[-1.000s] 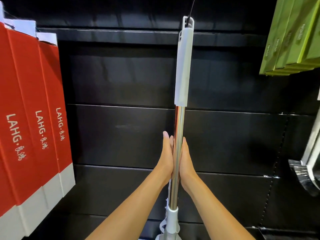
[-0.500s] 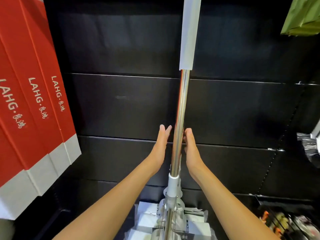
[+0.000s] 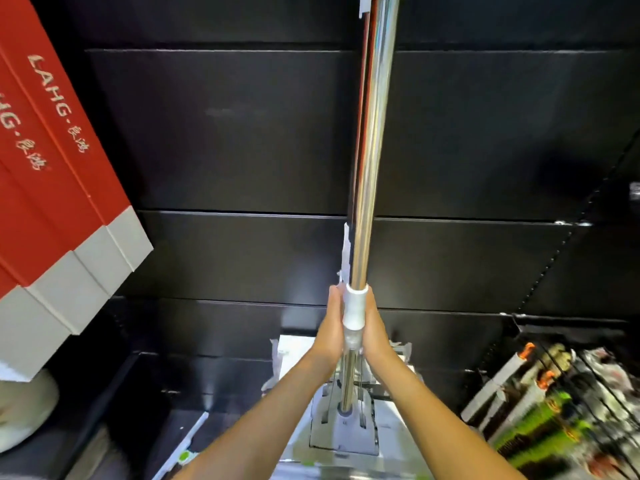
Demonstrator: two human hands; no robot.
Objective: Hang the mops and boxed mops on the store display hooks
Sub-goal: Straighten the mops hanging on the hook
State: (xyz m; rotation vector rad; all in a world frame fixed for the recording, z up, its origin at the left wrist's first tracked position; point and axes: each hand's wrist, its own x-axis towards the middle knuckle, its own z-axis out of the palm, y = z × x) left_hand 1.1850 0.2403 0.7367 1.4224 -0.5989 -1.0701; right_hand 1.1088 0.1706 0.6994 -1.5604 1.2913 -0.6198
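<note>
A mop hangs upright in front of the black display wall; its chrome pole [image 3: 372,150] runs out of the top of the view, so the hook is hidden. Lower down sits a white collar [image 3: 355,311], and below it the grey mop head [image 3: 343,431]. My left hand [image 3: 329,329] presses flat against the collar's left side. On the opposite side my right hand [image 3: 376,332] does the same, fingers straight and pointing up. Red boxed mops [image 3: 52,161] marked LAHG hang at the left.
Black wall panels [image 3: 225,133] fill the background. Packaged goods with green and orange labels [image 3: 554,403] lie at the lower right. A white rounded object [image 3: 24,410] sits at the lower left under the red boxes. White packaging [image 3: 287,351] lies behind the mop head.
Both hands have slid down the pole from the chrome shaft to the white collar. The view has tilted downward, so the grey handle grip and hook have left the frame.
</note>
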